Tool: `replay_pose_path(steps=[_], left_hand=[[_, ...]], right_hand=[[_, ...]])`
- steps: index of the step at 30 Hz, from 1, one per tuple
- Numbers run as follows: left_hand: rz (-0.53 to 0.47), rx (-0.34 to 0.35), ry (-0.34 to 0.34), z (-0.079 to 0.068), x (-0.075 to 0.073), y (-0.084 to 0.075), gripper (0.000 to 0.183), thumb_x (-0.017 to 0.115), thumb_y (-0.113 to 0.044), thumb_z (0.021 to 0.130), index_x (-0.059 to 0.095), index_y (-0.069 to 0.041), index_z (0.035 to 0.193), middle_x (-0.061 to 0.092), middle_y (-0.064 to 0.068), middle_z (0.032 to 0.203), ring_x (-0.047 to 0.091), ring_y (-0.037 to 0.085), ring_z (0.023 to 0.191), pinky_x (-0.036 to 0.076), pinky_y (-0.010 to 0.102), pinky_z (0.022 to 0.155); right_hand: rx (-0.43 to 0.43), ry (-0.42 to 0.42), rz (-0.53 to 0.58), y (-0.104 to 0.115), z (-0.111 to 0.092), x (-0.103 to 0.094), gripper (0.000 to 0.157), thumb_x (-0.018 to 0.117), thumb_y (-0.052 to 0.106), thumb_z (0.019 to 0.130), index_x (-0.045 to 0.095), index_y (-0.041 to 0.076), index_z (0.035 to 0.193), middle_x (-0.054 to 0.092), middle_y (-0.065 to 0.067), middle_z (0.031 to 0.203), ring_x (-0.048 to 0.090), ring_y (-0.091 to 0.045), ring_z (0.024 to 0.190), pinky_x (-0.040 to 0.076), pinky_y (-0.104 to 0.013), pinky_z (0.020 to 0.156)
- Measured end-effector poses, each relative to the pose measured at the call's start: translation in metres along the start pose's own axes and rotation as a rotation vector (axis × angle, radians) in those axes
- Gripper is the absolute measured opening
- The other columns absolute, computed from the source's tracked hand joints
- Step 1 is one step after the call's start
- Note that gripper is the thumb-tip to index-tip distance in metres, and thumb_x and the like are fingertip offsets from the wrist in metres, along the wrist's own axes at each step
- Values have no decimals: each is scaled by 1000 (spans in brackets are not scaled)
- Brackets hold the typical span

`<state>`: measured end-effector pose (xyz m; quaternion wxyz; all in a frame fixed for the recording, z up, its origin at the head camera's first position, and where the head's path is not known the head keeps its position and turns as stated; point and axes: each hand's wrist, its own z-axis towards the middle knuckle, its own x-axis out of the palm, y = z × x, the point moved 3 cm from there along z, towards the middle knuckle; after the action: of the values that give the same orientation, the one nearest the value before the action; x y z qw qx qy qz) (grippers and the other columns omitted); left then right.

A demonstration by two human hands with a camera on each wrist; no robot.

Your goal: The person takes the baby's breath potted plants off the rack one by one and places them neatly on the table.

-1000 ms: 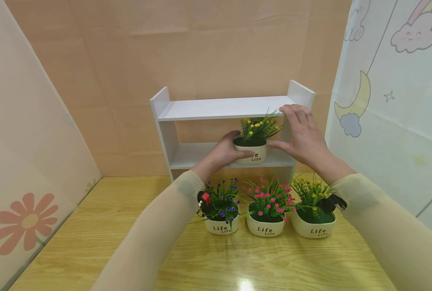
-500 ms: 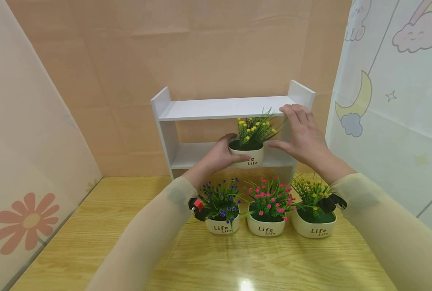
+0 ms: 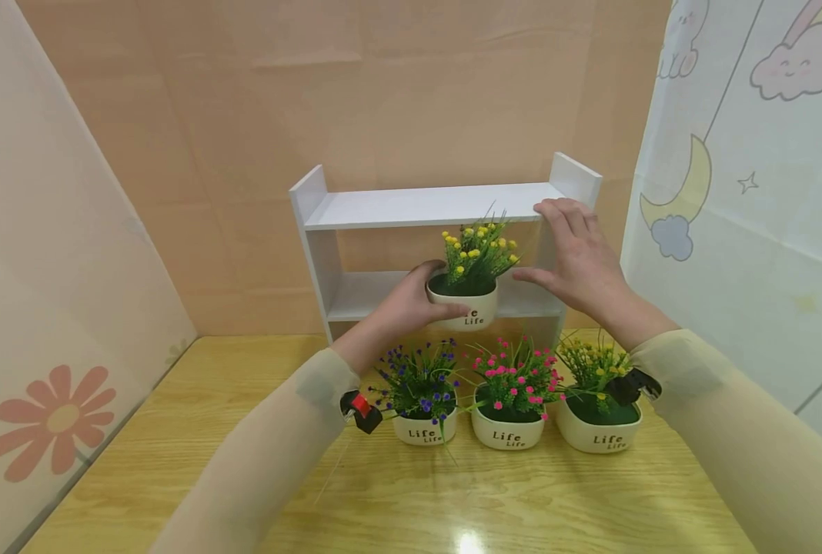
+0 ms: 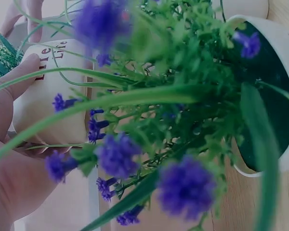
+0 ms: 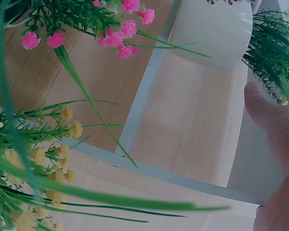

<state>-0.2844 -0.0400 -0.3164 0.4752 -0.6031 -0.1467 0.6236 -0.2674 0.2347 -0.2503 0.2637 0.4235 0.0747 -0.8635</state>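
My left hand (image 3: 411,304) grips a cream oval pot (image 3: 486,298) of artificial yellow flowers, thumb across the front lettering and fingers behind. The pot is held up in front of the middle board of a white two-tier shelf (image 3: 425,204). In the left wrist view, the pot (image 4: 58,110) shows partly behind purple blooms. My right hand (image 3: 580,254) rests its fingertips on the front edge of the top board near the right end. Its thumb (image 5: 260,103) sticks out straight toward the held pot, apart from it.
Three similar pots stand in a row before the shelf on the wooden table (image 3: 245,431): purple flowers (image 3: 425,431), pink flowers (image 3: 508,435) and yellow flowers (image 3: 599,435). Both forearms pass close by the row. A peach cloth backdrop (image 3: 439,92) hangs behind.
My left hand has drawn the pot of yellow flowers leftward, slightly down and out from the shelf. My right hand has stayed at the top board.
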Motion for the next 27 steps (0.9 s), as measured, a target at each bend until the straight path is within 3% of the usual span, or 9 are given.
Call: replay_pose_path(steps=[4, 11, 19, 27], left_hand=[[-10, 12, -2, -7, -1, -1, 105, 95, -47, 89, 38, -9, 169, 55, 11, 159, 60, 29, 137, 48, 47, 117], [24, 13, 3, -20, -2, -2, 110, 94, -51, 88, 34, -13, 172, 46, 8, 170, 48, 30, 152, 42, 50, 124], [-13, 28, -7, -40, -8, -11, 103, 94, -49, 88, 40, -17, 169, 55, 1, 158, 57, 25, 141, 46, 49, 119], [10, -9, -29, -65, -16, -17, 113, 91, -57, 89, 29, -18, 175, 41, 5, 173, 55, 30, 145, 49, 52, 116]], right_hand=[[7, 7, -3, -1, -1, 0, 109, 101, 33, 83, 35, 4, 164, 36, -23, 162, 28, -46, 153, 31, -65, 125], [-14, -1, 0, -1, -2, -2, 108, 102, 27, 82, 35, 3, 163, 36, -25, 161, 28, -47, 153, 28, -63, 127], [-22, -6, 5, -2, -2, -2, 108, 102, 25, 81, 35, 4, 163, 36, -25, 162, 27, -47, 153, 27, -62, 128], [-21, -14, 6, -2, -2, -2, 110, 103, 32, 80, 36, 2, 162, 37, -24, 160, 29, -46, 152, 27, -61, 128]])
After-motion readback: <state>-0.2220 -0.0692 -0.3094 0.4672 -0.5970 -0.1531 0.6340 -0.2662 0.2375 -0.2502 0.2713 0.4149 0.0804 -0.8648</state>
